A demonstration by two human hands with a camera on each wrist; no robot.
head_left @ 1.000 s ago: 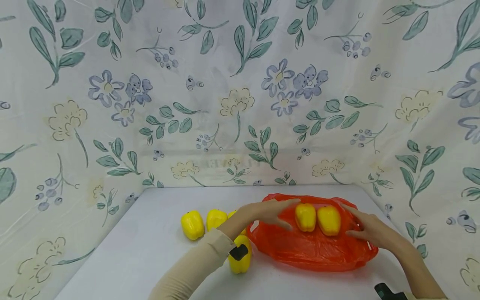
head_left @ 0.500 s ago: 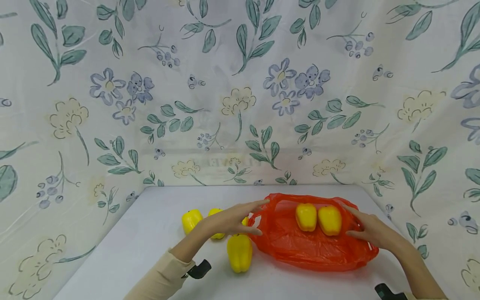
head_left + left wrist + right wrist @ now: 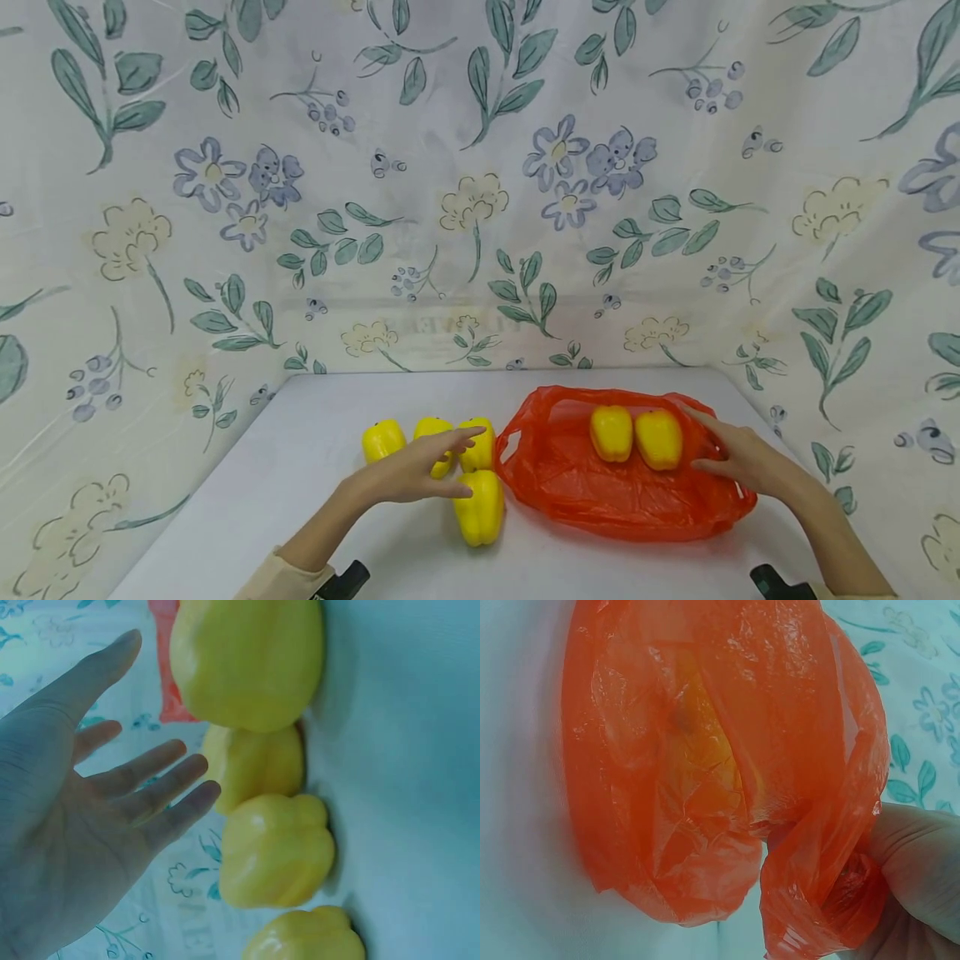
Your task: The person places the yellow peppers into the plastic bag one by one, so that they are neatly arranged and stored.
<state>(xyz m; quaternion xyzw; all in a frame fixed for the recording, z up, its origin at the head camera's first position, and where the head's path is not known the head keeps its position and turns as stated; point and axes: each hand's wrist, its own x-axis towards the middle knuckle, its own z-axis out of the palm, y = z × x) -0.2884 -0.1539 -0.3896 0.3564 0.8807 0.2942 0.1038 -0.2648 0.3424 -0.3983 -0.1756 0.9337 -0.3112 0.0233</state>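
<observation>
My left hand [image 3: 405,473] hovers over a group of yellow bell peppers, fingers straight and spread, holding nothing. The nearest bell pepper [image 3: 480,512] lies right by its thumb; others, such as the left one [image 3: 382,437], sit just behind. In the left wrist view the open palm [image 3: 75,847] is beside a row of peppers [image 3: 277,851]. A red plastic bag [image 3: 622,504] lies spread with its mouth open, two yellow bell peppers [image 3: 658,440] inside. My right hand [image 3: 738,458] grips the bag's right edge; in the right wrist view bunched plastic [image 3: 817,892] covers its fingers.
Everything rests on a white table [image 3: 247,500]. A floral curtain [image 3: 472,250] hangs behind it and along both sides. Black wrist cameras, such as the left one [image 3: 343,579], are strapped to both wrists.
My left hand has drawn back leftward from over the bag to above the loose bell peppers. The right hand and the bag stay in place, with the same two peppers inside.
</observation>
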